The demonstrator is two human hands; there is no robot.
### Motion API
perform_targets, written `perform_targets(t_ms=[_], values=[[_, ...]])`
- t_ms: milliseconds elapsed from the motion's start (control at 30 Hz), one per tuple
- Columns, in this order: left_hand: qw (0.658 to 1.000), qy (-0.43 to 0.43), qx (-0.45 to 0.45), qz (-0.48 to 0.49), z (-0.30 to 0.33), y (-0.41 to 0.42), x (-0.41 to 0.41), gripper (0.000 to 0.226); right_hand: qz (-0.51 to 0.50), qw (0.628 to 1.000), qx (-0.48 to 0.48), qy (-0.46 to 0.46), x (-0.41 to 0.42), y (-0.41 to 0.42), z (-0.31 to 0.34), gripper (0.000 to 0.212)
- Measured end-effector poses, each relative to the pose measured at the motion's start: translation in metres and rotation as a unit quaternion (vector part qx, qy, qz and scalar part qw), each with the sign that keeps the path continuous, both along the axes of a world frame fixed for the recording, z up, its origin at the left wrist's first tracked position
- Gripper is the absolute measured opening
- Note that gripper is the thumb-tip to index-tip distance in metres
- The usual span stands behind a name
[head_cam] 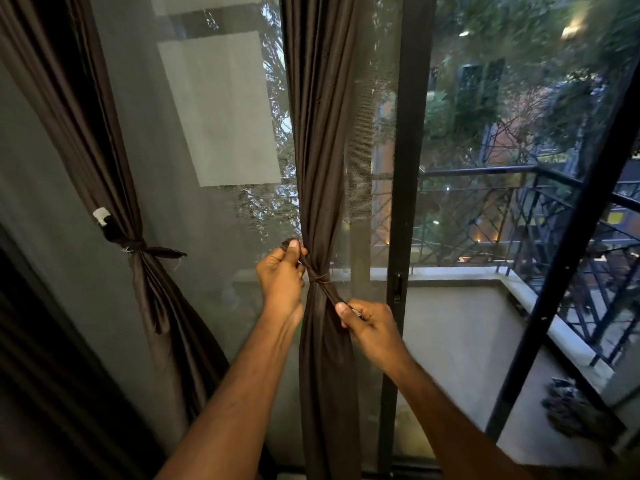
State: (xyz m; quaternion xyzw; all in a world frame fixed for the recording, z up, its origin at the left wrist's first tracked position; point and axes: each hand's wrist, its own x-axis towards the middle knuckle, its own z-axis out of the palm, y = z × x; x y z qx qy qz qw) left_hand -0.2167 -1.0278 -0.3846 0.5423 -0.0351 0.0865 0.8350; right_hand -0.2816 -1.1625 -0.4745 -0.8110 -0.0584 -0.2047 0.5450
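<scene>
Brown side curtain (104,150) far left, bunched by a knotted tie-back (149,251), with a white tag (101,216) just above the knot. Grey mesh screen (214,220) behind. Left hand (280,275) mid-frame, its grip pinching the upper end of the tie strip (320,279) between thumb and curled fingers, touching the middle curtain (322,133). The strip wraps that curtain, cinched tight, fabric flaring above and below. Right hand (370,327) is lower and right of the knot, its grip pinching the other strip end, taut. Black door frame (407,185) just right of the curtain, with a latch (398,287) on it. Balcony railing (519,220) beyond, and a dark pile (571,410) on the balcony floor far right.
</scene>
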Motion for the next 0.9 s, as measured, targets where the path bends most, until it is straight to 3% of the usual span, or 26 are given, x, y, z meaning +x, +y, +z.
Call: perform_targets(t_ms=[167,467,667,767,900], values=[[1.000,0.001,0.019,-0.002,-0.006,-0.004,-0.006,0.028,-0.013,1.000,-0.011,0.002,-0.004,-0.001,-0.006,0.037],[0.984,-0.095,0.137,0.064,-0.013,-0.004,-0.013,0.027,-0.010,0.998,-0.062,-0.011,-0.004,-0.022,-0.007,0.045],[0.932,-0.221,0.230,0.173,-0.013,-0.019,-0.041,0.007,-0.004,0.991,-0.129,0.042,-0.011,-0.061,0.009,0.016],[0.908,-0.253,0.261,0.209,-0.009,-0.034,-0.060,0.006,-0.006,0.991,-0.127,0.031,-0.019,-0.083,0.017,0.023],[0.865,-0.310,0.361,0.160,0.009,-0.059,-0.072,0.039,-0.039,0.988,-0.152,-0.005,-0.030,-0.117,0.032,0.015]])
